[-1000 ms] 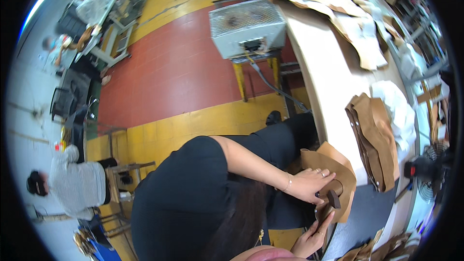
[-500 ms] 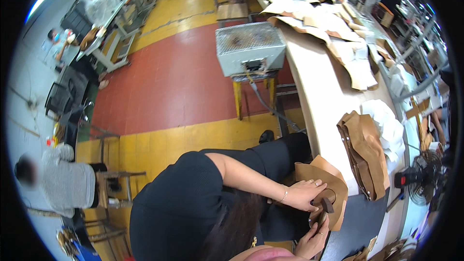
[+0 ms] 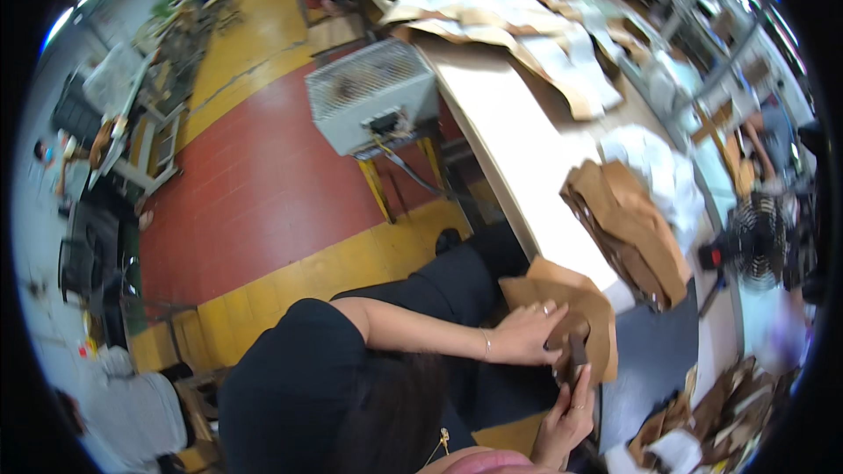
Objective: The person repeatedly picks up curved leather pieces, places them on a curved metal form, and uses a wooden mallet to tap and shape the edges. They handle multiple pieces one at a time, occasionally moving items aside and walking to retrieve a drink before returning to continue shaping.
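Now left hand (image 3: 525, 333) on brown panel (image 3: 601, 323), right hand (image 3: 568, 421) at strip (image 3: 578, 347).

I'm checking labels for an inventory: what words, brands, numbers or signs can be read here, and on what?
There are none that can be read.
Brown piece: no lettering visible.
Fan and grey box: any markings are too small or blurred.

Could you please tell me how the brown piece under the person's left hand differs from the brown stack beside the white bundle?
The brown piece has the left hand on it and the right hand at its near side; no hand touches the brown stack. The brown piece spreads broadly, while the brown stack is long and layered. The brown piece lies nearer the person than the brown stack. Both look leathery.
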{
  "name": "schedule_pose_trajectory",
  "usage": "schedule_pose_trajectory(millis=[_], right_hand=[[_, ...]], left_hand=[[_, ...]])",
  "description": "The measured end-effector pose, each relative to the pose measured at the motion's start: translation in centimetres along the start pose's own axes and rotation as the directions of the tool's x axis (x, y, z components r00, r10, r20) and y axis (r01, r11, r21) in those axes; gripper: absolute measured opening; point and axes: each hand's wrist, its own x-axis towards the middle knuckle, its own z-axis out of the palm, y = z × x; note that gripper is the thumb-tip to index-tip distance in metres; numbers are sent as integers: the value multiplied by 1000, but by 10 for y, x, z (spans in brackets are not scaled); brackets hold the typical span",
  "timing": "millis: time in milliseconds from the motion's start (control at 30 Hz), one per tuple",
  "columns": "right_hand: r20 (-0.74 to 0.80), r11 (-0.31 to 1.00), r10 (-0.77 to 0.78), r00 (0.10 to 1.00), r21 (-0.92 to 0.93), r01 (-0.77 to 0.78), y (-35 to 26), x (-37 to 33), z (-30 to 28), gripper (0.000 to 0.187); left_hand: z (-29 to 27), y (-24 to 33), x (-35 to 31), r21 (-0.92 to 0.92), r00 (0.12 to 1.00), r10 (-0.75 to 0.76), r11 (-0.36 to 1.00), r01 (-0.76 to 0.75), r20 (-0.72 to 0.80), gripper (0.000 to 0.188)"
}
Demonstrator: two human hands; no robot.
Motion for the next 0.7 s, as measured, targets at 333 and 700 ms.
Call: schedule_pose_trajectory(millis=[333, 700], right_hand=[[-192, 987, -120, 974, -125, 97, -9, 5, 8, 55], [-406, 975, -193, 893, 19, 219, -10, -4, 31, 50]], left_hand=[[-7, -10, 5, -77, 999, 15, 997, -12, 33, 94], [-1, -12, 9, -41, 998, 49, 998, -48, 45, 86]])
